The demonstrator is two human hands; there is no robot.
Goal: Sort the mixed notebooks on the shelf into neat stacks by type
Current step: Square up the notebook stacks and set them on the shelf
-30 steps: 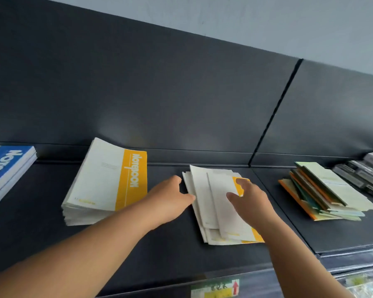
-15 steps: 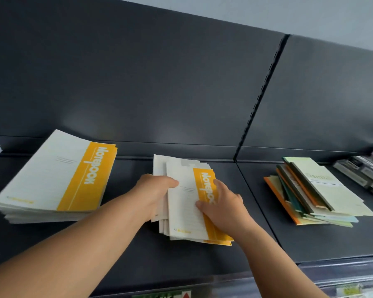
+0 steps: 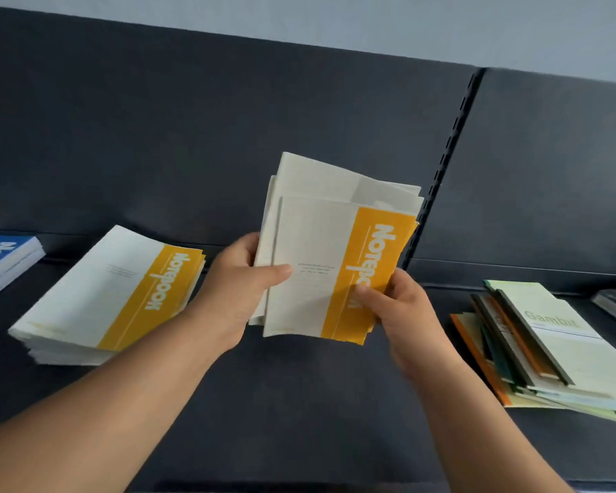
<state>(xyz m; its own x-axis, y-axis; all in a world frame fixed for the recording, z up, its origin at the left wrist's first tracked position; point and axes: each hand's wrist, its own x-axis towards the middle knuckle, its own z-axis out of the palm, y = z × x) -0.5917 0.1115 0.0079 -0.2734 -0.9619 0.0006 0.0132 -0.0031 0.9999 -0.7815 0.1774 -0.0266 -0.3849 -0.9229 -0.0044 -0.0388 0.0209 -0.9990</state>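
A bundle of notebooks (image 3: pixel 320 250) is held above the middle of the shelf (image 3: pixel 299 403), in front of the back panel (image 3: pixel 192 137). The left hand (image 3: pixel 235 293) grips its left edge, the right hand (image 3: pixel 402 307) its lower right corner. On the shelf to the left lies a tidy stack (image 3: pixel 96 297); further left, at the edge of view, another stack (image 3: pixel 4 261). To the right lies a loose pile (image 3: pixel 548 350).

held notebook bundle (image 3: pixel 310 279), orange band: "Notebook", white, running sideways
same cover, small print mid-page: too small to read
left stack (image 3: pixel 96 290), orange band: "Notebook"
blue notebook (image 3: pixel 6 256), far left: white "Not…", cut off at frame edge
pale green notebook (image 3: pixel 562 336), right pile top: "Gambit"
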